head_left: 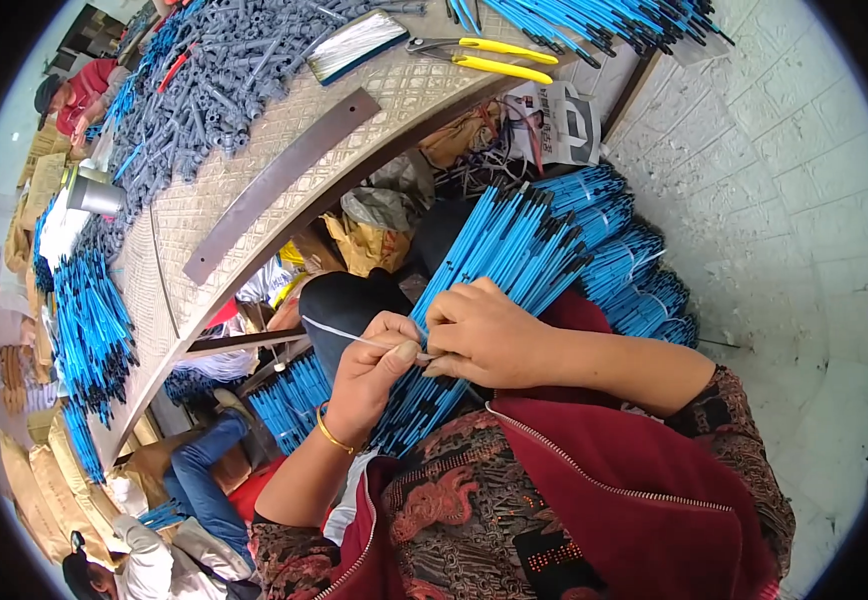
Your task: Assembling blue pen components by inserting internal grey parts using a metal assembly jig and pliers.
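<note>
Across my lap lies a thick bundle of thin blue rods [499, 245] with black ends. Over its middle, my left hand [379, 362] pinches a thin white tie [339, 330], whose loose end sticks out to the left. Close against it, my right hand [479, 335] has its fingers pressed together on the same tie. The fingertips of both hands nearly meet. Where the tie runs around the rods is mostly hidden by my hands.
On the table [284, 120] ahead lie a flat metal bar [284, 185], yellow-handled pliers [484, 58], a box of white ties [357, 45] and heaped grey plastic parts [214, 80]. More tied blue bundles [614, 250] are stacked at right. Two people sit at far left.
</note>
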Available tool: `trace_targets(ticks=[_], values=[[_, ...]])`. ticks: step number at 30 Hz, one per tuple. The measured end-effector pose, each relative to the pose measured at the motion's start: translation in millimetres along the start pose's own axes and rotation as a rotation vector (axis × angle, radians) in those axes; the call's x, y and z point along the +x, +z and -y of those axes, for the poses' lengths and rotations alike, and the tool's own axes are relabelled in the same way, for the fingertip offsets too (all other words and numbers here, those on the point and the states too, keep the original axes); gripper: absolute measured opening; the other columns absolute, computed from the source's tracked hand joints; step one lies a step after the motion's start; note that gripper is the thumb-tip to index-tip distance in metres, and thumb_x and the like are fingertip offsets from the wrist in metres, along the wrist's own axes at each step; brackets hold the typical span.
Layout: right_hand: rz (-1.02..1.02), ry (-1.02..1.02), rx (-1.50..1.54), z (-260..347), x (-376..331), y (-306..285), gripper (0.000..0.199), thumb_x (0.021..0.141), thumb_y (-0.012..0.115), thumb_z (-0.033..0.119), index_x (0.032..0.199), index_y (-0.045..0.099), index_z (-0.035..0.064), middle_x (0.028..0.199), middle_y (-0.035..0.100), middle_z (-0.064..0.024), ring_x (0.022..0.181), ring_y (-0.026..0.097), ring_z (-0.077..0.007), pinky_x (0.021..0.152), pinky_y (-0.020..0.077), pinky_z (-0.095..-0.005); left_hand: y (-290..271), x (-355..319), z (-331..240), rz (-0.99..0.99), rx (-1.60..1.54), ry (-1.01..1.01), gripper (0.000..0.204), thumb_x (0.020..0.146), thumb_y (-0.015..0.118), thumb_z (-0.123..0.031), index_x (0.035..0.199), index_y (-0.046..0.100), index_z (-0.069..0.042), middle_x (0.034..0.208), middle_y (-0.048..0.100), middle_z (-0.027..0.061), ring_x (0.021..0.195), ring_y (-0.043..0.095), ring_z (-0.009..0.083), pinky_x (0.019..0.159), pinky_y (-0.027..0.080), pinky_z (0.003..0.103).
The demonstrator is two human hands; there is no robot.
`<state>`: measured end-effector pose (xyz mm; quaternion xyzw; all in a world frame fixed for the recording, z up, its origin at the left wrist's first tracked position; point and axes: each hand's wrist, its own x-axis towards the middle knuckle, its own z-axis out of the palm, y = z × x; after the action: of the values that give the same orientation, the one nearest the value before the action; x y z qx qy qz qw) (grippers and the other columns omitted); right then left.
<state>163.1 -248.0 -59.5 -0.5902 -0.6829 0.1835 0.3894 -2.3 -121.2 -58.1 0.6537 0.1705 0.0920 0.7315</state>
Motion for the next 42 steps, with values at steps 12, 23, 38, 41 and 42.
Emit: trace_targets(ticks=[12,23,38,41,42], values=[[0.091,-0.191,0.267,16,-8,-21,0.018,0.083,0.061,0.022,0.076,0.055,0.0061,0.095,0.053,-0.0044,0.094,0.05,-0.0243,0.079,0.0383,-0.0399,9,1,-10,-0.091,0.175,0.063,0.019,0.089,0.056,-0.012,0.079,0.065,0.001,0.088,0.057,0.0083,0.085,0.051,0.0175,0.078,0.04,0.029],[0.046,0.157,1.013,-21,-2,-1,0.03,0.092,0.054,0.03,0.079,0.051,0.0032,0.072,0.056,-0.0074,0.062,0.054,-0.02,0.062,0.0436,-0.0314,-36,7,-6,-0.253,0.625,0.033,0.02,0.088,0.054,-0.012,0.073,0.058,0.001,0.092,0.061,0.0137,0.084,0.055,0.0226,0.079,0.042,0.033],[0.183,0.29,1.653,-28,49,9,0.032,0.093,0.052,0.035,0.08,0.048,0.006,0.062,0.041,0.0009,0.055,0.036,-0.0102,0.054,0.0322,-0.0264,-40,49,-23,-0.094,-0.743,-0.13,0.042,0.095,0.041,-0.021,0.055,0.034,-0.008,0.051,0.031,0.0016,0.044,0.029,0.0122,0.049,0.031,0.029],[0.229,0.374,1.48,-27,41,6,0.032,0.093,0.051,0.034,0.079,0.048,0.0057,0.063,0.041,0.0009,0.055,0.036,-0.0101,0.054,0.0327,-0.0261,-52,49,-12,-0.134,-0.766,-0.149,0.042,0.094,0.041,-0.021,0.055,0.034,-0.008,0.048,0.028,0.0006,0.042,0.026,0.0114,0.046,0.028,0.029],[0.276,0.414,1.346,-28,32,3,0.032,0.094,0.051,0.033,0.079,0.049,0.005,0.064,0.042,0.0007,0.056,0.036,-0.01,0.055,0.0335,-0.0255,-62,45,-1,-0.182,-0.775,-0.183,0.041,0.094,0.041,-0.022,0.056,0.034,-0.009,0.048,0.026,-0.0003,0.041,0.024,0.0109,0.045,0.027,0.029]])
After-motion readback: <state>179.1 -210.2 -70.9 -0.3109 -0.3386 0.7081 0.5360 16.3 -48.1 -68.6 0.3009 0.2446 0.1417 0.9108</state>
